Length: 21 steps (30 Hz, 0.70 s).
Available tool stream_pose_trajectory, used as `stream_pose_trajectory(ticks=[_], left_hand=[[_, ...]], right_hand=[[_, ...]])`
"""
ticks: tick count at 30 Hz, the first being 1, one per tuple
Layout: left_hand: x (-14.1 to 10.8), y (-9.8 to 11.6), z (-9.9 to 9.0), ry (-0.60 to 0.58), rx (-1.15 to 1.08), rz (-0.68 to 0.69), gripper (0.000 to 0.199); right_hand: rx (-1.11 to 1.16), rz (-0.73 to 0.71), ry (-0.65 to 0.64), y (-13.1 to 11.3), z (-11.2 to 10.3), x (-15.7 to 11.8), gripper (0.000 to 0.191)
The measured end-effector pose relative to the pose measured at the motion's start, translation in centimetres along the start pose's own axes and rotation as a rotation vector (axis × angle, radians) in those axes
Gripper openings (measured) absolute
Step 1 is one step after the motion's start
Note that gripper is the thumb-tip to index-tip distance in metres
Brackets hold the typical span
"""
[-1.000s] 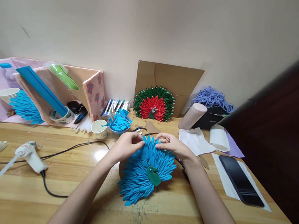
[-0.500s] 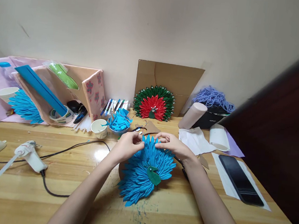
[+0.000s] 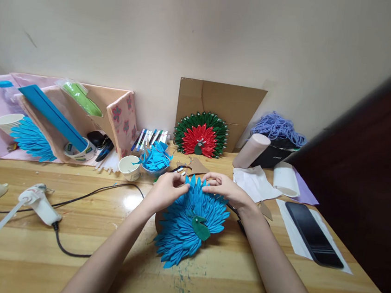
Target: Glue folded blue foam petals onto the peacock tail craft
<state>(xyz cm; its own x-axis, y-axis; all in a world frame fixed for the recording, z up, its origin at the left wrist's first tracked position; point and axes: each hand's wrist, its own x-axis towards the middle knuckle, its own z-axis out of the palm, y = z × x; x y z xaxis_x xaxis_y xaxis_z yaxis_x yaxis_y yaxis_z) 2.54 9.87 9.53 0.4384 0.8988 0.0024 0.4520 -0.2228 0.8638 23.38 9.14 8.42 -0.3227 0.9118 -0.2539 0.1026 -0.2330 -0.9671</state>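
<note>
A peacock craft (image 3: 181, 233) of layered blue pointed feathers, with a green head-shaped piece (image 3: 201, 228) near its middle, tilts up from the table in front of me. My left hand (image 3: 170, 189) grips its top edge, thumb and fingers closed on the feathers there. Just to the right, my right hand (image 3: 224, 190) pinches the same edge, its fingers curled behind the feathers. Between the two hands a few blue tips stick up. Behind my fingers the back of the craft is hidden.
A white glue gun (image 3: 41, 202) lies at left with its cord (image 3: 100, 190) crossing the table. Behind stand a paper cup (image 3: 129, 168), a bowl of blue pieces (image 3: 156, 158) and a red-green peacock (image 3: 201, 135) against cardboard (image 3: 218, 97). A phone (image 3: 314, 233) rests at right.
Both hands keep hold of the craft's top edge in nearly the same place. The whole view has shifted very slightly.
</note>
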Motion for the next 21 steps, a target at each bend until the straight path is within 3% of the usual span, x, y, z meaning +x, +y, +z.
stream_pose_trajectory(ticks=[21], left_hand=[[-0.04, 0.26, 0.37, 0.044, -0.030, -0.002, 0.021]], right_hand=[[-0.012, -0.027, 0.006, -0.04, -0.10, -0.08, 0.041]])
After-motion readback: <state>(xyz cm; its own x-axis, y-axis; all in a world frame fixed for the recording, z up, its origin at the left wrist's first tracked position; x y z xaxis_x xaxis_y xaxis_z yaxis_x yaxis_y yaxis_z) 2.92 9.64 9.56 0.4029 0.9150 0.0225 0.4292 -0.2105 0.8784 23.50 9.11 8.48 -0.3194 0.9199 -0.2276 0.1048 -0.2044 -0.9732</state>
